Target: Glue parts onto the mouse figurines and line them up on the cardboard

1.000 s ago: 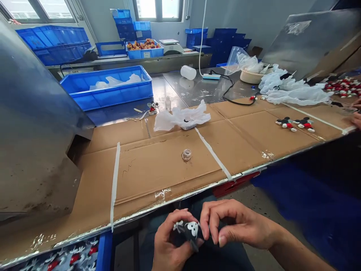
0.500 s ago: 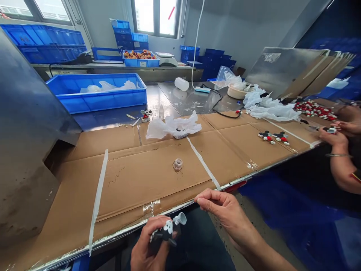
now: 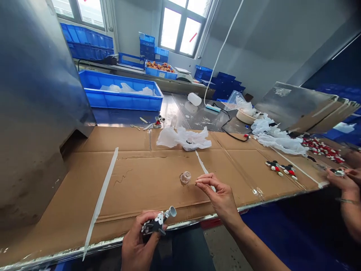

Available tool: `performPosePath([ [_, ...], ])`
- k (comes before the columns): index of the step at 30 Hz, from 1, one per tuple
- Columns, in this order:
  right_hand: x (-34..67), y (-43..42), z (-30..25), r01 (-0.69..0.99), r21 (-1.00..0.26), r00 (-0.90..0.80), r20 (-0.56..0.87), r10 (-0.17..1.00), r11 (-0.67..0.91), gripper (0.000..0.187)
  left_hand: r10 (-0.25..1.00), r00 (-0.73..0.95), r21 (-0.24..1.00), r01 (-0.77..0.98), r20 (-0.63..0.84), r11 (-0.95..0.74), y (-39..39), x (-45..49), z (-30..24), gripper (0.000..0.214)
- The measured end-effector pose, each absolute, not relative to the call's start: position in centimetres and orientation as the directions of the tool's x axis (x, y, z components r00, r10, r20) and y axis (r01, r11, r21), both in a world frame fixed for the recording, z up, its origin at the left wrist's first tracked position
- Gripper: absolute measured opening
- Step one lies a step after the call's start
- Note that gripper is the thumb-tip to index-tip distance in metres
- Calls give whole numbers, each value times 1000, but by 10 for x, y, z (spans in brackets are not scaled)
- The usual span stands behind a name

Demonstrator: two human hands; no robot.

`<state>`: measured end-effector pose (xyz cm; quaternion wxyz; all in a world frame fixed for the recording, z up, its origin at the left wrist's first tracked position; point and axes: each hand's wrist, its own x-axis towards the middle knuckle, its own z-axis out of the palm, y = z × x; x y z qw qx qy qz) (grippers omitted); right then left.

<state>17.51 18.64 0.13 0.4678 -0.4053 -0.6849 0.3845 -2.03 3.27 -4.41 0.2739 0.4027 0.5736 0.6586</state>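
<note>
My left hand point(image 3: 137, 244) is closed around a small black-and-white mouse figurine point(image 3: 158, 222) at the near edge of the cardboard-covered table point(image 3: 141, 180). My right hand point(image 3: 218, 195) reaches over the cardboard with thumb and forefinger pinched together, just right of a small clear cup point(image 3: 185, 177). Whatever the pinch holds is too small to make out.
A crumpled white plastic bag point(image 3: 183, 138) lies beyond the cup. Another figurine point(image 3: 159, 121) and a blue bin point(image 3: 121, 94) sit farther back. Two finished figurines point(image 3: 280, 168) lie at right, near another person's hands point(image 3: 342, 180). A metal panel point(image 3: 34, 113) stands at left.
My right hand has moved from beside the figurine up over the cardboard toward the clear cup. My left hand has lifted the figurine to the table edge. The view has tilted up.
</note>
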Motion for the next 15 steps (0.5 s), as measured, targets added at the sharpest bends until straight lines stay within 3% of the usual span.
performPosePath([
  [2, 171, 197, 1, 232, -873, -253, 372, 893, 430, 19, 817, -548, 983, 82, 182, -163, 32, -17, -42, 16],
  [8, 163, 217, 7, 356, -756, -341, 441, 830, 549, 23, 840, -416, 934, 235, 348, -270, 34, -24, -38, 27],
  [15, 158, 228, 5, 464, -638, -420, 453, 787, 615, 31, 829, -404, 919, 240, 387, -312, 34, -23, -33, 26],
])
